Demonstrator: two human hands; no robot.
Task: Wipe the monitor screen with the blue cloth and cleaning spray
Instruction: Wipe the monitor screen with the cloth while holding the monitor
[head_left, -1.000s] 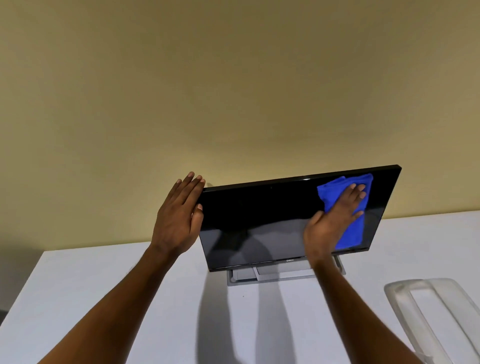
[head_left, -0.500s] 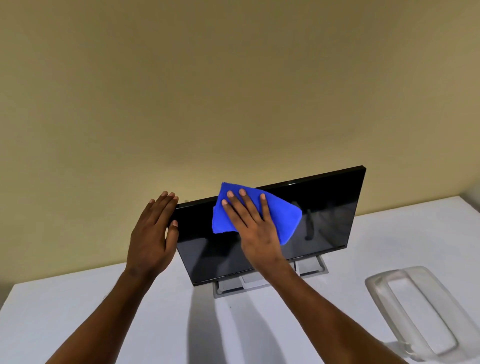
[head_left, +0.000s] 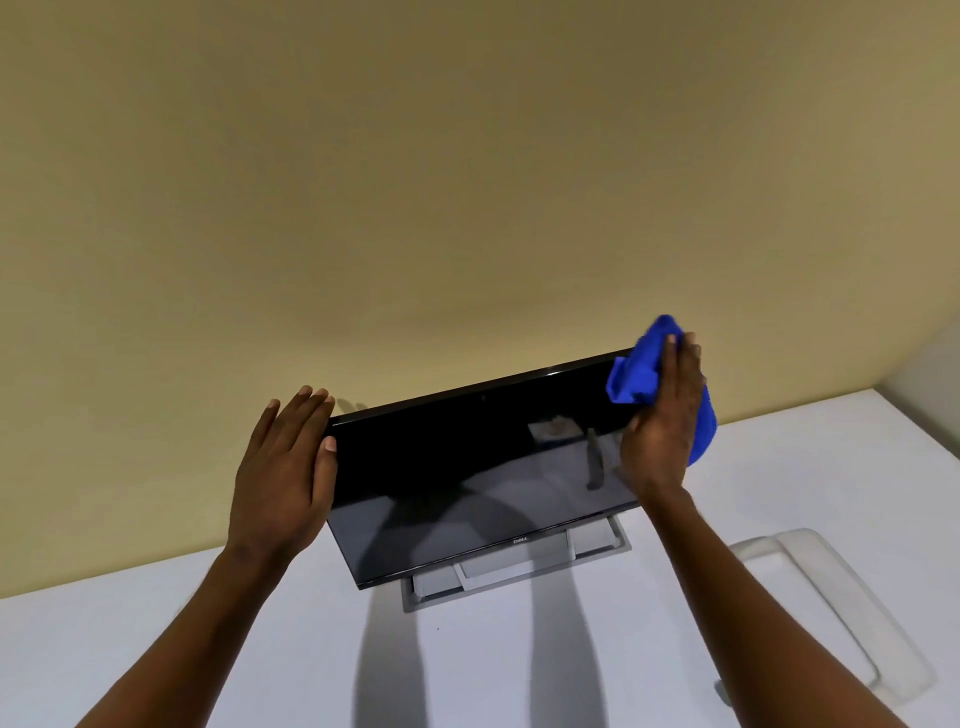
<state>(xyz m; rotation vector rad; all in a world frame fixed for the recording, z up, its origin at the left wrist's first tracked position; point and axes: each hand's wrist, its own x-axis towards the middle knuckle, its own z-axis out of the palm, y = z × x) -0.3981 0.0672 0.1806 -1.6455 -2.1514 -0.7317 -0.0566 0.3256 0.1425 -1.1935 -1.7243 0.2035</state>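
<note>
A black monitor (head_left: 457, 467) stands tilted on its grey stand (head_left: 511, 569) on the white table (head_left: 156, 649). My left hand (head_left: 283, 475) lies flat against the monitor's left edge, thumb on the front bezel, fingers behind it. My right hand (head_left: 662, 421) presses the bunched blue cloth (head_left: 636, 371) against the screen's upper right corner; part of the cloth hangs past the right edge. No spray bottle is in view.
A clear plastic chair back or armrest (head_left: 826, 603) sticks up at the lower right, close to my right forearm. A beige wall (head_left: 467, 182) rises right behind the monitor. A table corner shows at the far right.
My right hand swept the cloth from the screen's upper left-centre across to the upper right corner, where the cloth bunched up. My left hand stayed on the left edge.
</note>
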